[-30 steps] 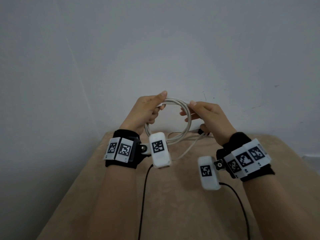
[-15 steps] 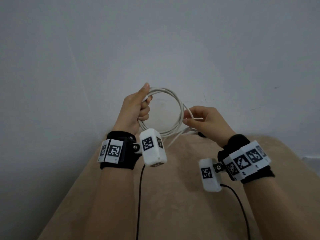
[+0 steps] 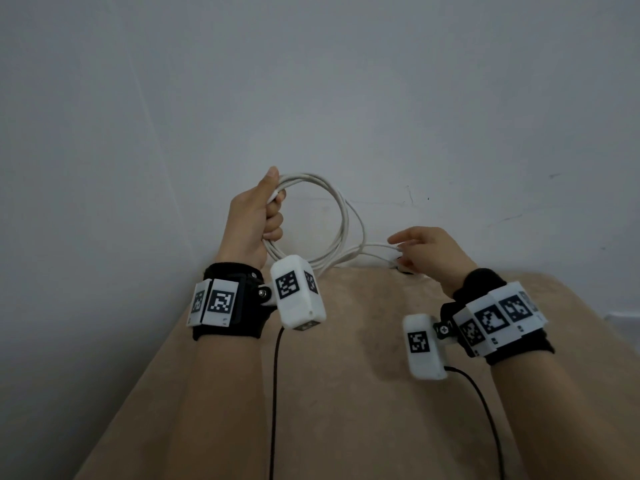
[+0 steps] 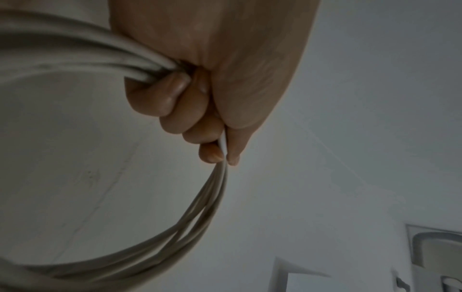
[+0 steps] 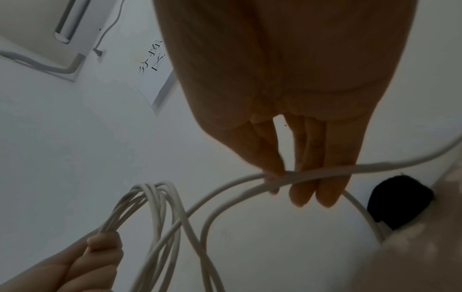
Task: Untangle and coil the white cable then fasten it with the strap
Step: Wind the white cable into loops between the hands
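Plain grey-white wall (image 3: 346, 81) behind a beige cloth-covered table (image 3: 346, 393), nothing fancy. Left hand (image 3: 254, 220) is fisted around several loops of the thin white cable (image 3: 343, 216), holding the coil up off the table. Right hand (image 3: 433, 254) has its fingers (image 5: 307, 177) mostly straight, thumb pinching two loose strands running toward a black strap (image 5: 397, 201) at the table's far edge.

white cable (image 3: 341, 216): smooth plastic | table cover (image 3: 346, 393): matt beige cloth | wall (image 3: 311, 81): matt paint
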`<action>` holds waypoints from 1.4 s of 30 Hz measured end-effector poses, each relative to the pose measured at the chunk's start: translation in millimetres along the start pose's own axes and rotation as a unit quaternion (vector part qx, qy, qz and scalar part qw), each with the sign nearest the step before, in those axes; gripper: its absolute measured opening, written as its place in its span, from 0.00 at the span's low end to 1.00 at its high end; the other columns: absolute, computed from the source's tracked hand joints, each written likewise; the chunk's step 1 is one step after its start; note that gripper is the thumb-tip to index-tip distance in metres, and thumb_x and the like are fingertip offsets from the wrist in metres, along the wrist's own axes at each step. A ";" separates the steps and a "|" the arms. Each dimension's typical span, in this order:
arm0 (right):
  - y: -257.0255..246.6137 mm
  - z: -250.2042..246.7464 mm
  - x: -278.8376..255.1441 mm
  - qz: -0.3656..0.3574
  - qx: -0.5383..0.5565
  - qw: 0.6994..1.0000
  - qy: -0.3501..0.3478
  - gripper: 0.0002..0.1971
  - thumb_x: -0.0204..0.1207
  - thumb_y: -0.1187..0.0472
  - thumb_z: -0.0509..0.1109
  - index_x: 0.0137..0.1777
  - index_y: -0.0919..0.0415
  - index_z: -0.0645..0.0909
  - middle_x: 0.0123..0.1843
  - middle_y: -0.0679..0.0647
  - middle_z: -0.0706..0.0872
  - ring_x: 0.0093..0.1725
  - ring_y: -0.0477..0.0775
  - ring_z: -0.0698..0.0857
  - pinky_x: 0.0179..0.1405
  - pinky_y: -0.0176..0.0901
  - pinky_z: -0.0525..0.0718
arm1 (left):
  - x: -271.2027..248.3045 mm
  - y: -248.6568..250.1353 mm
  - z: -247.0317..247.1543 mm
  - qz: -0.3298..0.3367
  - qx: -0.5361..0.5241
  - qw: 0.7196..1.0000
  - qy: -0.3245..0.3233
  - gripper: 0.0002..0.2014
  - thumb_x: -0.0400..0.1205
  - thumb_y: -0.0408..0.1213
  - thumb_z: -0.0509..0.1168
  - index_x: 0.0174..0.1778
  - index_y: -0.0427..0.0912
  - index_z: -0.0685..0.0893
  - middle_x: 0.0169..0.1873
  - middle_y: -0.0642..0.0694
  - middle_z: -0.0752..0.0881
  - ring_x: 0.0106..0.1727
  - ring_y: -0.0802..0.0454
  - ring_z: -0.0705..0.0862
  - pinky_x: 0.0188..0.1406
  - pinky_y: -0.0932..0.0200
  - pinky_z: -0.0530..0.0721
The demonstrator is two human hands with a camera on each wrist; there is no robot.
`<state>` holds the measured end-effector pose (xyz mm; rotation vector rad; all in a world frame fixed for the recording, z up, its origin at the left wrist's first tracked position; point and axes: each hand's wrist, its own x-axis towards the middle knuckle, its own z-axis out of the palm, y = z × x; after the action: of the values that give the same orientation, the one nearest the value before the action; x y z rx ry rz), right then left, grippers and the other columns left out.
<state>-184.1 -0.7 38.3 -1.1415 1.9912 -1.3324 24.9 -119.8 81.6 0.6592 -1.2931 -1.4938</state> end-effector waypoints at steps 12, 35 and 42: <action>-21.6 -9.0 -11.7 -0.206 0.233 0.930 0.194 0.05 0.77 0.64 0.71 0.46 0.55 0.88 0.38 0.52 0.88 0.30 0.47 0.83 0.37 0.37 0.86 | -1.2 4.7 -4.7 -0.003 -0.008 0.999 0.035 0.18 0.85 0.49 0.63 0.31 0.44 0.74 0.15 0.57 0.66 0.15 0.61 0.56 0.15 0.66 0.53; -13.6 7.4 -11.0 -0.225 -0.089 0.970 0.024 0.12 0.78 0.57 0.70 0.58 0.40 0.83 0.56 0.39 0.81 0.45 0.33 0.82 0.44 0.23 0.77 | -5.6 13.5 -1.4 0.049 0.040 0.998 -0.014 0.20 0.84 0.49 0.62 0.29 0.43 0.74 0.18 0.55 0.61 0.16 0.59 0.55 0.17 0.65 0.53; -30.0 22.8 -23.4 -0.180 0.079 0.978 -0.068 0.05 0.79 0.61 0.69 0.46 0.59 0.86 0.42 0.54 0.90 0.40 0.47 0.87 0.41 0.44 0.86 | -8.0 15.6 2.0 0.060 0.042 0.997 -0.014 0.19 0.85 0.49 0.62 0.30 0.43 0.74 0.17 0.55 0.61 0.17 0.59 0.55 0.17 0.64 0.53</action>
<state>-143.1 2.2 54.9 -1.5229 1.6004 -1.5098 31.0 -110.4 95.2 0.6063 -1.3991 -1.3603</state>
